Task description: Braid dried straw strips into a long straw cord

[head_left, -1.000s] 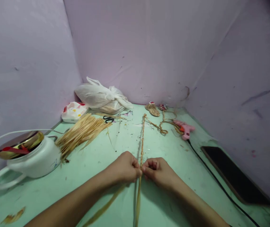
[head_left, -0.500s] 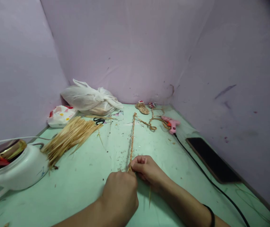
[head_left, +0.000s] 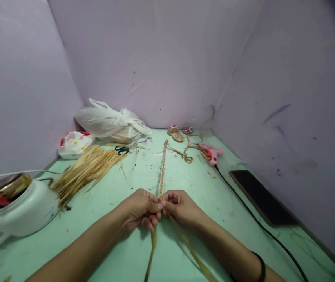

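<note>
A narrow braided straw cord [head_left: 163,168] runs straight down the middle of the table. Its near end sits between my two hands, which meet there. My left hand [head_left: 143,209] pinches the cord's end between thumb and fingers, and one flat strand [head_left: 152,250] hangs from under it towards me. With its fingertips closed, my right hand [head_left: 180,205] grips the braid from the other side; another strand [head_left: 195,254] trails below it to the lower right. The exact crossing of the strands is hidden by my fingers.
Left, a bundle of dry straw strips [head_left: 87,172] lies near black-handled scissors [head_left: 122,150] and a white pot [head_left: 29,211]. A plastic bag [head_left: 111,121] rests at the back. To the right are a pink glue gun [head_left: 211,152], its black cable, and a phone [head_left: 261,197].
My left hand has turned from a knuckles-up fist and moved up beside my right hand. Two strands now show trailing towards me below the hands.
</note>
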Available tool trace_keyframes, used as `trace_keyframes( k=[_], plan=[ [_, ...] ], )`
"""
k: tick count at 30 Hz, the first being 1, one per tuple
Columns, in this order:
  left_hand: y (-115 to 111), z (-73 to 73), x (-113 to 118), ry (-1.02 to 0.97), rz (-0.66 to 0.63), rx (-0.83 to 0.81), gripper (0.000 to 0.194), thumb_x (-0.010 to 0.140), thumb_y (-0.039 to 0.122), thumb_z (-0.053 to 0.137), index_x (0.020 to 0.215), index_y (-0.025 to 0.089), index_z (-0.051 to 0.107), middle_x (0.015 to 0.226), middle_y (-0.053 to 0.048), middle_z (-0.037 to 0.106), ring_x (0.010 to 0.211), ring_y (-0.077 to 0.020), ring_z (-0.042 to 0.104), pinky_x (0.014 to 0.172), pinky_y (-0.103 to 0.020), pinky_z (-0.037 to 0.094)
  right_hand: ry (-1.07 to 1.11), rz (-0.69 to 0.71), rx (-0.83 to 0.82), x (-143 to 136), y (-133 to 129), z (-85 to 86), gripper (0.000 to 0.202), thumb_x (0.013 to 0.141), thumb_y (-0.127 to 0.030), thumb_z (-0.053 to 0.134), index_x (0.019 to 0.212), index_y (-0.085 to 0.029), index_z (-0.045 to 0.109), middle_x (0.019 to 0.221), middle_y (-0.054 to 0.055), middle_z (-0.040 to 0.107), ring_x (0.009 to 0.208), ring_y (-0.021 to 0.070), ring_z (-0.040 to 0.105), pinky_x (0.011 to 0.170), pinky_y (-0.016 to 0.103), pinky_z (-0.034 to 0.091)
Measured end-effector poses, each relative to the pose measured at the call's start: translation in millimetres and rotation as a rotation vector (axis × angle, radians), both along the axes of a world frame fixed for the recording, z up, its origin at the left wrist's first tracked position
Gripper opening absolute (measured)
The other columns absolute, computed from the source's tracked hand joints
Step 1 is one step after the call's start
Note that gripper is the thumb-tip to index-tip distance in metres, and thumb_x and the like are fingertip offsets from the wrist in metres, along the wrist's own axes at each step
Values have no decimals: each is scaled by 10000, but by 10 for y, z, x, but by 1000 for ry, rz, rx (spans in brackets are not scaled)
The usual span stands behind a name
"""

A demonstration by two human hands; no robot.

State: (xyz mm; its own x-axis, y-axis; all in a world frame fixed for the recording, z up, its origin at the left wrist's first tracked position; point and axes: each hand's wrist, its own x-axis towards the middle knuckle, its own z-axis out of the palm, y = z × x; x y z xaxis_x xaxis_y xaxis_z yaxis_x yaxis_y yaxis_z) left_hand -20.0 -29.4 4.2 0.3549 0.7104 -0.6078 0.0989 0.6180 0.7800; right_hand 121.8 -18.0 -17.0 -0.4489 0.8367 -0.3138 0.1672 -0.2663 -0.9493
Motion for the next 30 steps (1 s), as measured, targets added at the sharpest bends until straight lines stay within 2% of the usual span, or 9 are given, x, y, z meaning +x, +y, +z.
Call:
trace_keyframes(
  k=[3, 7, 10, 12, 15, 19, 24, 26, 30],
  plan=[
    [3, 6, 34, 129, 36, 41, 133, 544, 186, 589, 539, 127, 471, 423, 10, 494, 322, -82, 435, 307, -188, 340, -56, 56, 109, 29, 20, -23, 50, 644, -144, 495, 604, -144, 465, 497, -34, 475, 451, 57, 386, 450, 179, 288],
    [15, 48, 88, 322, -29, 85, 127, 565, 161, 494, 460, 152, 424, 328, 16, 434, 276, -100, 398, 306, -222, 341, -245, 93, 371, 78, -12, -45, 53, 676, -168, 471, 635, -147, 497, 531, -31, 472, 483, 67, 370, 457, 182, 284],
    [24, -27, 98, 431, -45, 128, 94, 535, 152, 452, 442, 153, 432, 295, 34, 383, 271, -87, 344, 314, -208, 275, -413, 104, 567, 105, -52, -27, 94, 684, -162, 453, 644, -150, 538, 539, -23, 497, 486, 71, 374, 453, 184, 272],
    [26, -107, 89, 423, -19, 266, 77, 508, 141, 449, 431, 143, 441, 307, 55, 339, 308, -51, 284, 344, -186, 209, -478, 105, 627, 120, -59, 10, 116, 684, -163, 456, 642, -148, 563, 535, -15, 511, 487, 76, 384, 450, 187, 267],
    [13, -174, 83, 308, 11, 424, 73, 502, 145, 457, 431, 128, 454, 358, 69, 295, 393, -35, 229, 395, -189, 162, -502, 138, 567, 163, -29, 96, 148, 687, -195, 475, 637, -140, 602, 528, 0, 532, 489, 83, 407, 453, 190, 282],
    [-27, -137, 104, 240, 17, 386, 66, 509, 164, 455, 461, 127, 482, 388, 66, 297, 420, -46, 228, 417, -206, 159, -459, 246, 381, 307, -3, 218, 143, 663, -202, 503, 618, -135, 621, 525, 2, 551, 471, 82, 423, 433, 183, 296],
    [-38, -127, 120, 196, 43, 376, 86, 513, 161, 459, 432, 141, 440, 374, 70, 271, 409, -47, 206, 423, -214, 143, -350, 380, 121, 657, -14, 340, 117, 649, -191, 533, 623, -132, 631, 503, -8, 552, 433, 67, 424, 421, 177, 317],
    [-34, -138, 120, 188, 41, 369, 98, 515, 157, 462, 425, 145, 427, 372, 72, 258, 408, -47, 201, 423, -214, 138, -322, 311, 79, 814, 27, 418, 123, 647, -233, 571, 636, -130, 638, 528, 6, 577, 438, 70, 447, 428, 182, 331],
    [-33, -147, 112, 204, 40, 354, 100, 513, 149, 466, 417, 145, 437, 364, 71, 256, 404, -49, 209, 420, -212, 150, -333, -16, 198, 944, 195, 673, 192, 646, -331, 611, 680, -145, 642, 585, 31, 607, 432, 68, 457, 396, 182, 307]
  ],
)
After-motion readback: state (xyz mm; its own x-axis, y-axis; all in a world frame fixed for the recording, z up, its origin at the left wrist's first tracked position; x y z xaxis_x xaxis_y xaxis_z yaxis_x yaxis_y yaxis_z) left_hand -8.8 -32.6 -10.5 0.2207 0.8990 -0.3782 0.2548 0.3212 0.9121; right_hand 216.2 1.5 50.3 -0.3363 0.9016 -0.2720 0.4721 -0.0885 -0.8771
